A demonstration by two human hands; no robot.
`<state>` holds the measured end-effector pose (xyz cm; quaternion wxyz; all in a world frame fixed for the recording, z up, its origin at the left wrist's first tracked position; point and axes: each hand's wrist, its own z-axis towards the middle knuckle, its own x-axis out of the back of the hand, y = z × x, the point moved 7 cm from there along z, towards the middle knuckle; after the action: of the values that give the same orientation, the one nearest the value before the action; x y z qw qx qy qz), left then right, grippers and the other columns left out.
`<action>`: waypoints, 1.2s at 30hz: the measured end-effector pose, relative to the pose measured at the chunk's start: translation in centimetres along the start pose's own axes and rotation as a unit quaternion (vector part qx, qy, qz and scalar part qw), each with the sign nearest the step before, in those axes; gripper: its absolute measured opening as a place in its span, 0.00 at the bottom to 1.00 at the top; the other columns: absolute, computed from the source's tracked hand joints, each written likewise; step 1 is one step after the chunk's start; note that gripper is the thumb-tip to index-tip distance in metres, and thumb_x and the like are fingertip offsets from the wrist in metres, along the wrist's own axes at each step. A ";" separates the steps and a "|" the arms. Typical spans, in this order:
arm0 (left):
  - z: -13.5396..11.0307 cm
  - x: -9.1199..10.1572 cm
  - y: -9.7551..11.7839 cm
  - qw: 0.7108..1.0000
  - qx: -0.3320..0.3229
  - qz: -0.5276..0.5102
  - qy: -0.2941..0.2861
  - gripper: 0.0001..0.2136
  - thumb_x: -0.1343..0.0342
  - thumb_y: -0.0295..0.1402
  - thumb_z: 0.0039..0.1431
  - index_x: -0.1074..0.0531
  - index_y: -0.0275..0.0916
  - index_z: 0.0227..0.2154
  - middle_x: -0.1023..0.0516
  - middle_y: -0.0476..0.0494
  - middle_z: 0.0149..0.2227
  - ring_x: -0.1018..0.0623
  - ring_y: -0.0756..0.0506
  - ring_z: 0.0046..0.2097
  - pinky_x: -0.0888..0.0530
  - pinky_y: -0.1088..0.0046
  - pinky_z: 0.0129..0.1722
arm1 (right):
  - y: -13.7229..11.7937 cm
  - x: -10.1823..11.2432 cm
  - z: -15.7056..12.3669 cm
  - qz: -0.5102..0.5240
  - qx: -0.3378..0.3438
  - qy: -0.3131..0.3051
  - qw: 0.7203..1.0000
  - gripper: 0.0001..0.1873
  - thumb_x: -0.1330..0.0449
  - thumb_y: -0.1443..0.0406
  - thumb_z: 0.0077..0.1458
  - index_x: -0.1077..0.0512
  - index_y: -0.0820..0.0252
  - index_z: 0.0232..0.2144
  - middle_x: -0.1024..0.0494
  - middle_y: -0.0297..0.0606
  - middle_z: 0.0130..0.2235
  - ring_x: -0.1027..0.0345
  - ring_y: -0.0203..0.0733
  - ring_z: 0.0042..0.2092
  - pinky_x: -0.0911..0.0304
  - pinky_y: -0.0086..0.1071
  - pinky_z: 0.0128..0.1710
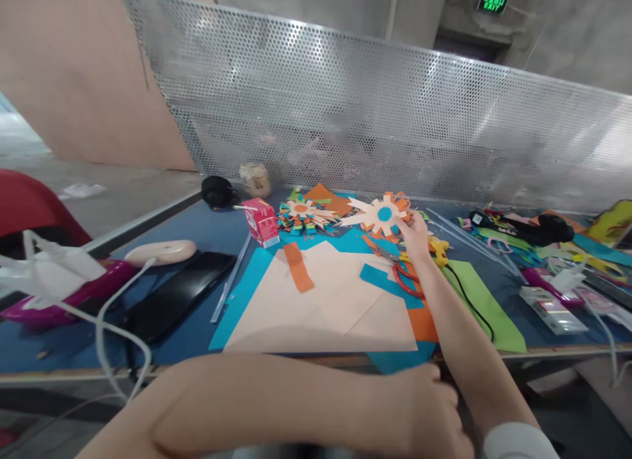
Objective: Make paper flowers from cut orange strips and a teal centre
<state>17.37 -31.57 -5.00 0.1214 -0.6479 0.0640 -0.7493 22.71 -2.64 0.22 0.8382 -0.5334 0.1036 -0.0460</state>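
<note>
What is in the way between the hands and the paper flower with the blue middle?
Nothing for the right hand: it holds the paper flower by its edge. The left hand sits at the near edge of the table; the red-handled scissors and the right forearm lie between it and the flower.

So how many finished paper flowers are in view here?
2. The orange-centred flower lies on the table beside the pink carton; the blue-centred flower is in the grip of the right hand. The paper clutter at far right may hide more.
</note>
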 end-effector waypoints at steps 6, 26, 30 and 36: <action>-2.4 5.6 -13.5 0.975 0.155 -0.120 0.101 0.08 0.53 0.35 0.57 0.31 0.39 0.28 0.27 0.48 0.24 0.29 0.49 0.29 0.36 0.64 0.38 | -0.7 -1.0 -0.5 0.042 0.003 -0.036 0.998 0.22 0.36 0.59 0.37 0.37 0.55 0.36 0.25 0.31 0.34 0.30 0.36 0.33 0.33 0.31 0.32; -15.4 1.5 -26.5 0.605 0.483 -0.503 0.383 0.19 0.40 0.37 0.44 0.35 0.36 0.39 0.27 0.48 0.28 0.28 0.53 0.26 0.32 0.79 0.24 | -0.9 -6.4 -5.1 -0.015 -0.130 -0.199 0.971 0.27 0.32 0.58 0.32 0.38 0.54 0.36 0.27 0.24 0.23 0.32 0.32 0.25 0.35 0.27 0.27; -15.6 0.6 -26.8 0.566 0.484 -0.540 0.393 0.18 0.37 0.35 0.40 0.36 0.37 0.34 0.29 0.51 0.26 0.30 0.55 0.24 0.33 0.80 0.23 | -0.7 -6.6 -5.3 -0.046 -0.137 -0.218 0.965 0.29 0.31 0.59 0.30 0.38 0.54 0.37 0.26 0.25 0.23 0.32 0.34 0.25 0.35 0.28 0.26; -16.5 -0.1 -27.5 0.548 0.468 -0.542 0.432 0.19 0.35 0.36 0.37 0.31 0.35 0.34 0.29 0.52 0.22 0.29 0.55 0.24 0.34 0.80 0.24 | -0.4 -6.5 -5.2 -0.049 -0.134 -0.218 0.966 0.28 0.32 0.58 0.32 0.39 0.53 0.37 0.26 0.27 0.28 0.31 0.34 0.28 0.34 0.29 0.29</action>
<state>-1.65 -6.06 -0.63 -0.0636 -0.0095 -0.6145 -0.7863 15.20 -6.17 -0.76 0.7584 -0.6422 -0.1025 0.0449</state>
